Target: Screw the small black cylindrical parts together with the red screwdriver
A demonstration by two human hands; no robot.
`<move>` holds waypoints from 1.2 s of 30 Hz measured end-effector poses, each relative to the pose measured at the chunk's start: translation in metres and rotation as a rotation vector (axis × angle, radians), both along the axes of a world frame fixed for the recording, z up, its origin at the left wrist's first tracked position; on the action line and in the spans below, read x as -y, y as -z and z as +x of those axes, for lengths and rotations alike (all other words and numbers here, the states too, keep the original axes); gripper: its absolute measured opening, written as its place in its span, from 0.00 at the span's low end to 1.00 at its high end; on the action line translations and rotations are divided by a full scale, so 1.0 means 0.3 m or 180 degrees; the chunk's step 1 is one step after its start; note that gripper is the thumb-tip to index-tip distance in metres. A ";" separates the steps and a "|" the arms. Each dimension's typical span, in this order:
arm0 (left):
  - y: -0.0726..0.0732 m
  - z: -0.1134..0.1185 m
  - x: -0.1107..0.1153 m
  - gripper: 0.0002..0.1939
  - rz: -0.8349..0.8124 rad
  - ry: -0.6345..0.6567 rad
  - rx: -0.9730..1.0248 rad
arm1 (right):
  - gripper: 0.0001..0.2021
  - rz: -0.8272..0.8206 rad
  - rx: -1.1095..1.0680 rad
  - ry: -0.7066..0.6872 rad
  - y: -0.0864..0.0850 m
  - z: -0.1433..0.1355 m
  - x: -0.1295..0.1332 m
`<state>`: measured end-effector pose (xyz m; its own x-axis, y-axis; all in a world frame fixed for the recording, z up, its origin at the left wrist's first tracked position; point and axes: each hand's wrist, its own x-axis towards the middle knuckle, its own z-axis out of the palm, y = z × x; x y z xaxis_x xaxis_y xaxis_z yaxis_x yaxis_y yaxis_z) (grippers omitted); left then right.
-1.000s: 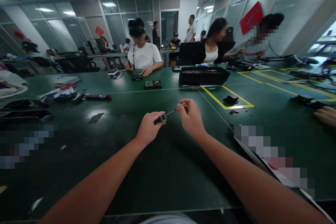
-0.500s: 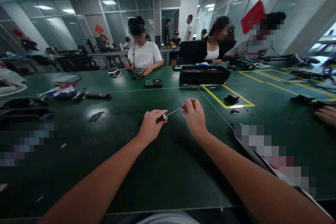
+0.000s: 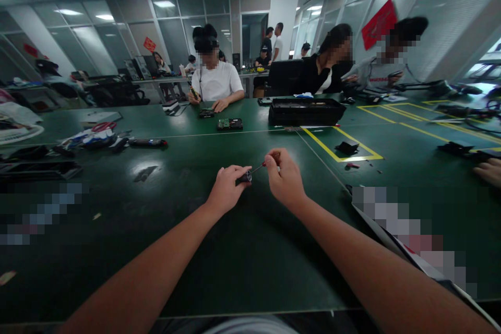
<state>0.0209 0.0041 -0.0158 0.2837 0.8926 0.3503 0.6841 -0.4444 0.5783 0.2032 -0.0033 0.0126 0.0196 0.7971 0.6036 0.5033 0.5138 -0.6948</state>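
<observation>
My left hand is closed around a small dark cylindrical part. Its round end, with a pale rim, faces to the right. Between thumb and fingers, my right hand grips a thin screwdriver, its handle mostly hidden in the palm. The metal shaft points left and its tip meets or lies just in front of the part's round end; contact is too small to make out. Both hands are held above the green table.
Ahead lie a circuit board and a long black housing. A black piece sits inside yellow tape at right. On the left are a dark pen-like tool and red-handled scissors. A co-worker sits opposite.
My right hand has moved left, closer to my left hand, and less of the screwdriver shaft shows between them. The part's round end has turned further to the right.
</observation>
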 end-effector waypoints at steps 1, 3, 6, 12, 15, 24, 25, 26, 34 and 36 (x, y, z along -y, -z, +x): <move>0.002 0.001 -0.002 0.24 -0.0007 0.0001 -0.0004 | 0.07 0.0020 0.0072 0.0042 -0.001 0.000 0.000; 0.006 0.004 -0.006 0.24 -0.0034 0.0021 -0.0013 | 0.08 0.0033 0.0192 0.0176 -0.001 0.003 -0.002; 0.010 0.007 -0.009 0.23 -0.0079 0.0071 0.0009 | 0.08 0.0052 0.0214 0.0379 -0.003 0.009 -0.009; 0.013 0.005 -0.010 0.24 -0.0121 0.0116 0.0087 | 0.08 0.0083 -0.0097 0.0232 0.005 0.014 -0.019; 0.014 0.003 -0.010 0.24 -0.0102 0.0133 0.0065 | 0.09 -0.0045 -0.0101 0.0043 0.010 0.013 -0.019; 0.001 0.005 -0.003 0.24 -0.0143 0.0141 0.0005 | 0.08 -0.0110 -0.0097 0.0171 0.020 0.012 -0.034; 0.000 0.005 -0.002 0.23 -0.0143 0.0141 0.0002 | 0.08 -0.0109 -0.0127 0.0177 0.020 0.012 -0.035; 0.000 0.005 -0.002 0.23 -0.0145 0.0144 -0.0001 | 0.08 -0.0103 -0.0171 0.0186 0.019 0.012 -0.034; 0.006 0.003 -0.006 0.24 -0.0125 0.0164 0.0025 | 0.09 -0.0129 -0.0287 0.0185 0.012 0.014 -0.026; 0.006 0.005 -0.006 0.24 -0.0108 0.0173 0.0028 | 0.09 -0.0164 -0.0286 0.0145 0.014 0.012 -0.028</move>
